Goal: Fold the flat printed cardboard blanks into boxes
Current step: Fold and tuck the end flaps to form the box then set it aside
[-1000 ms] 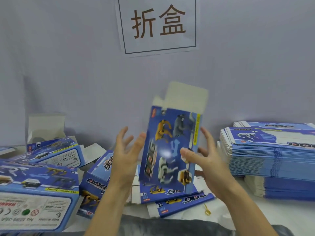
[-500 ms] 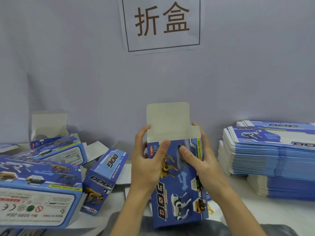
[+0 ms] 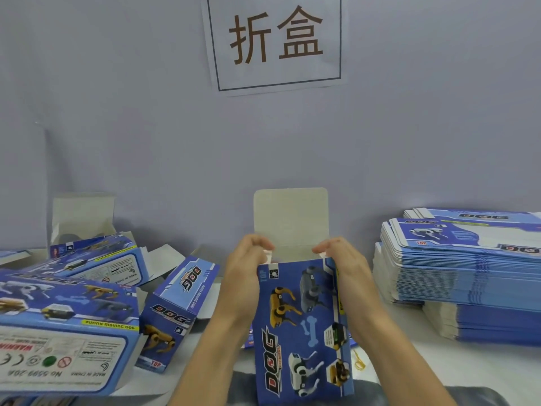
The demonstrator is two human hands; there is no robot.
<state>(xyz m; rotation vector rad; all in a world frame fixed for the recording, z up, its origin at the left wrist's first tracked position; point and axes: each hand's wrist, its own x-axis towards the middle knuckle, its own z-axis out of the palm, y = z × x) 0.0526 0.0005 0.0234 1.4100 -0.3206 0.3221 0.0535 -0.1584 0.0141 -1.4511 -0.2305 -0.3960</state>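
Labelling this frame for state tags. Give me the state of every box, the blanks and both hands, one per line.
held box: upright, opened into a tube, top lid flap up, unclosed
left hand: grips box's top left corner
right hand: grips box's top right corner
folded boxes: lying on their sides, some flaps open
stack of blanks: flat, unfolded
wall sign: stuck flat on wall

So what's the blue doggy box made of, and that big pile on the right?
The box looks like thin cardboard: glossy blue print outside, plain greyish-white inside, as its raised top flap shows. The pile seems to be the same printed card, still flat; the stacked edges look thin and white.
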